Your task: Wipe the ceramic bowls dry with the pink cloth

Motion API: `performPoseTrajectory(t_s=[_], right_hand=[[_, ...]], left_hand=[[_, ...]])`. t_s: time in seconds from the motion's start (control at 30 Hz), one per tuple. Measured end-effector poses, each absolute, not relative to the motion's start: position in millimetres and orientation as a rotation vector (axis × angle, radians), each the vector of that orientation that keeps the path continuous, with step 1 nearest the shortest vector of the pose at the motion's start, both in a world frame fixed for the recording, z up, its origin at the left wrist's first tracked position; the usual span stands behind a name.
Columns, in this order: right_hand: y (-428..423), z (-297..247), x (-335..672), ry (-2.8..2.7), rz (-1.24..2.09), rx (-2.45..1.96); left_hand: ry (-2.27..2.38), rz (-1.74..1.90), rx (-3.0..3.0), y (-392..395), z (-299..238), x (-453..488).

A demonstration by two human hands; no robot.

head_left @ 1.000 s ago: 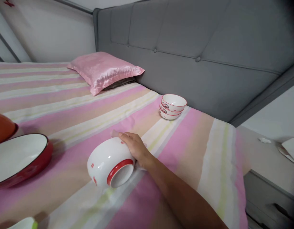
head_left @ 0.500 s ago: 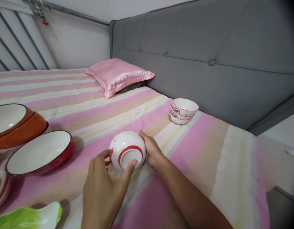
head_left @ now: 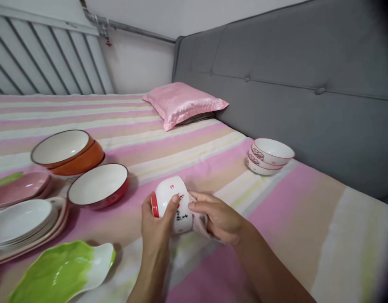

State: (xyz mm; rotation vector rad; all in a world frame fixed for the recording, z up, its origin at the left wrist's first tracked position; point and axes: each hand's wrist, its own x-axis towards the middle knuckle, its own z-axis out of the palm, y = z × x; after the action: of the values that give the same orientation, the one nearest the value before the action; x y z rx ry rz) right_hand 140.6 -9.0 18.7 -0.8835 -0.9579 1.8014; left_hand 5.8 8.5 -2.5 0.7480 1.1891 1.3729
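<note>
A white bowl (head_left: 171, 195) with a red foot ring and red and black print is tipped on its side over the bed. My left hand (head_left: 157, 223) grips it by the base, thumb on the printed wall. At the rim side, my right hand (head_left: 220, 216) is closed on a pale cloth (head_left: 200, 223), which presses against the bowl's edge. The bowl's inside faces away and is hidden. To the right, near the headboard, stands a stack of similar white bowls (head_left: 271, 155) with red rims.
On the left are orange bowls (head_left: 89, 158), a red bowl (head_left: 114, 193), pink dishes (head_left: 23, 187), stacked white plates (head_left: 23, 223) and a green leaf-shaped dish (head_left: 58, 269). A pink pillow (head_left: 184, 103) lies by the grey headboard (head_left: 285, 50). The striped bed sheet (head_left: 259, 235) runs beneath everything.
The bowl has turned from base-up toward me to lying sideways, its foot ring now at the left. My right hand has shifted to its rim with the cloth. The view has swung left.
</note>
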Motion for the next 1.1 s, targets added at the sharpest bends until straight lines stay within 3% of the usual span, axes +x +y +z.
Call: performPoseTrajectory(t_s=[0.17, 0.27, 0.57, 0.7, 0.8, 1.1], right_hand=[[-18.3, 22.0, 138.3, -1.222, 1.915, -0.958], [-18.0, 25.6, 136.5, -1.252, 1.812, -0.995], [-0.1, 20.2, 166.6, -0.903, 0.571, -1.386], [4.1, 22.3, 189.7, -0.623, 0.324, -1.324], [4.9, 24.8, 191.1, -0.506, 0.395, -1.227], [-8.3, 27.6, 134.2, -0.813, 1.187, -1.012]], left_hand=[[0.9, 1.349, 0.483, 13.1, -10.3, 0.7], [0.804, 1.326, 0.23, 13.5, -10.0, 0.9], [0.789, 1.293, 0.064, 13.4, -4.4, 3.1], [0.8, 1.3, 0.078, 13.2, -4.1, 3.3], [0.798, 1.302, 0.079, 12.8, -3.8, 3.7], [0.776, 1.256, 0.133, 12.8, -3.4, 6.8]])
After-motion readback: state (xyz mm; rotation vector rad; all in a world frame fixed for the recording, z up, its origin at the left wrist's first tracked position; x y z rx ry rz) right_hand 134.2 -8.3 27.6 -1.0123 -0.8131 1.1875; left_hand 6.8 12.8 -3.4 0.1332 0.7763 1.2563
